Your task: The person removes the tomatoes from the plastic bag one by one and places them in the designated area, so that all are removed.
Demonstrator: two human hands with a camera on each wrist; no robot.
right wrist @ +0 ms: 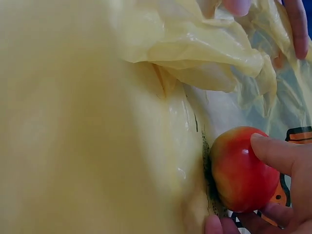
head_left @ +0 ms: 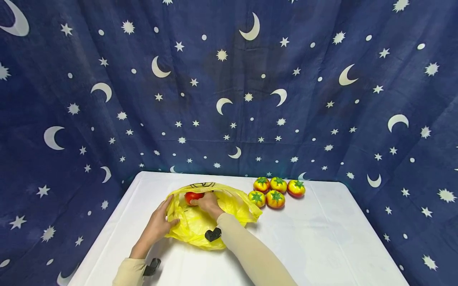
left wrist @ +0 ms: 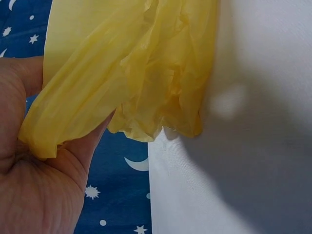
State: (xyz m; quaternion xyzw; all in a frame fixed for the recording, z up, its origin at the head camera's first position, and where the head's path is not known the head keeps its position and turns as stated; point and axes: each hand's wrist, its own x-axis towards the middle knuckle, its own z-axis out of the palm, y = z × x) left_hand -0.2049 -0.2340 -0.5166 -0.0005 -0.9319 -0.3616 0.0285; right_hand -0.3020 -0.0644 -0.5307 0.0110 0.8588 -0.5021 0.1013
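Note:
A yellow plastic bag (head_left: 193,226) lies on the table with its mouth spread wide toward me. My left hand (head_left: 157,223) grips the bag's left edge between thumb and fingers; in the left wrist view, yellow film (left wrist: 92,97) folds into that palm. Inside the bag mouth, my right hand (head_left: 209,203) holds a red tomato (head_left: 192,196). The right wrist view shows the thumb on the glossy skin of the tomato (right wrist: 243,170) and fingers beneath it, with printed bag film around it.
Several red-and-yellow tomatoes (head_left: 275,199) with green leafy tops sit in two rows right of the bag. They stand on a white-covered table (head_left: 315,238). A dark blue curtain (head_left: 200,107) with moons and stars hangs behind and at both sides.

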